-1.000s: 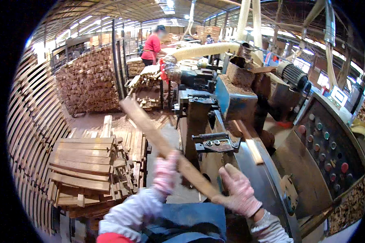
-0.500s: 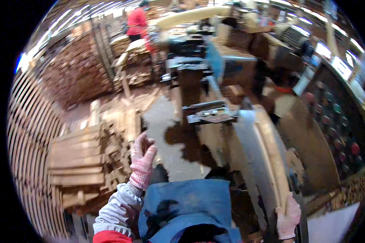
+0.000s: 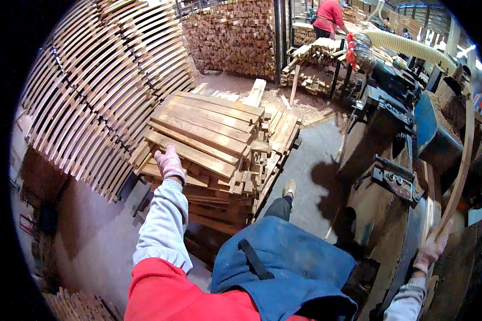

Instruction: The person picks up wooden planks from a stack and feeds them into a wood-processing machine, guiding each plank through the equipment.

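Note:
My left hand point(image 3: 170, 162), in a pinkish knit glove, is at the near edge of a stack of wooden boards point(image 3: 209, 125). Its fingers are curled at the edge of a board point(image 3: 198, 154) on the near side; the fingertips are partly hidden. Far to the right, my right hand point(image 3: 432, 247), gloved likewise, grips the near end of a long, curved wooden strip point(image 3: 462, 160). The strip rises away from me beside the machine point(image 3: 393, 179).
Slatted stacks of curved wooden pieces point(image 3: 107, 91) stand at the left. Behind is a wall of piled timber point(image 3: 233, 40). A person in red point(image 3: 329, 16) works at the back near a ribbed hose point(image 3: 407, 44). A blue metal guard point(image 3: 431, 120) sits on the machinery.
My view has swung left toward the board stack. My left hand has gone from open in the air to the stack's edge. My right hand still holds the strip.

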The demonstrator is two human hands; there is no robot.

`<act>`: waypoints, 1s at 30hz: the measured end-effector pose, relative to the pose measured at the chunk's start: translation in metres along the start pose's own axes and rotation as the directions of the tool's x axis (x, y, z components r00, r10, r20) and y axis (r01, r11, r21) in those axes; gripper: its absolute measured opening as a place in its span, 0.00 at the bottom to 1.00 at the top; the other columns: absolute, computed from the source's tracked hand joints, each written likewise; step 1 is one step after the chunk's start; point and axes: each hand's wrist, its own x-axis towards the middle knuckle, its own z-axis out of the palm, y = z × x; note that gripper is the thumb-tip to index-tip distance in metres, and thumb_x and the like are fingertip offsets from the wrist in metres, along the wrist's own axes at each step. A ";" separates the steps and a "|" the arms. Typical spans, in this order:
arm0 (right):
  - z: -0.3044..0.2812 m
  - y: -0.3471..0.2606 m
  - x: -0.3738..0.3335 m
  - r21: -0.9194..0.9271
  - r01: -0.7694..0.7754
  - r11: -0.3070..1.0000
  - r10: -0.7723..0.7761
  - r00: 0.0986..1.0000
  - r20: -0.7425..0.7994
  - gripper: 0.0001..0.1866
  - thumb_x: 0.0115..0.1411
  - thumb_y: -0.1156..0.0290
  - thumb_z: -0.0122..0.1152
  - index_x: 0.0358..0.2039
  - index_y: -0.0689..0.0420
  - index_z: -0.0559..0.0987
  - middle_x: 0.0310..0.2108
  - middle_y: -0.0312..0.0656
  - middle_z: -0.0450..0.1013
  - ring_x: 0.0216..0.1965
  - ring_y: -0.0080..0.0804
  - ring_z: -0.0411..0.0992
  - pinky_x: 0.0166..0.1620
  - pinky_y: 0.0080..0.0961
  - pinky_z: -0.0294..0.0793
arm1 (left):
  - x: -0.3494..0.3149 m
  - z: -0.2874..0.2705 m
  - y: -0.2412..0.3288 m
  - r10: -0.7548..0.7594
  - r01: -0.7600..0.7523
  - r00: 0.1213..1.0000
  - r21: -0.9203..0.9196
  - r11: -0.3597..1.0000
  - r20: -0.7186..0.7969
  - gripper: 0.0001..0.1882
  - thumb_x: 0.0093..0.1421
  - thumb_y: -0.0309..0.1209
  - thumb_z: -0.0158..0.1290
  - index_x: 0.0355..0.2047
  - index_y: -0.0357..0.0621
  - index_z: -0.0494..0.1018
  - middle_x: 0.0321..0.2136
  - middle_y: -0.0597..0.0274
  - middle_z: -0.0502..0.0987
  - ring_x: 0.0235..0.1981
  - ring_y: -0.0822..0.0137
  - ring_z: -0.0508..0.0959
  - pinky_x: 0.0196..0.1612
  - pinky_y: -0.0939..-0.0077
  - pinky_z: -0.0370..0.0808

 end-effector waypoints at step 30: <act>0.010 -0.024 -0.019 -0.260 0.307 0.915 -0.227 0.928 0.297 0.25 0.54 0.76 0.68 0.54 0.64 0.80 0.54 0.54 0.77 0.58 0.50 0.73 0.64 0.41 0.68 | 0.046 0.043 0.016 -0.216 0.342 0.921 -0.409 0.846 0.324 0.37 0.53 0.40 0.65 0.59 0.29 0.70 0.58 0.45 0.73 0.55 0.51 0.73 0.63 0.61 0.67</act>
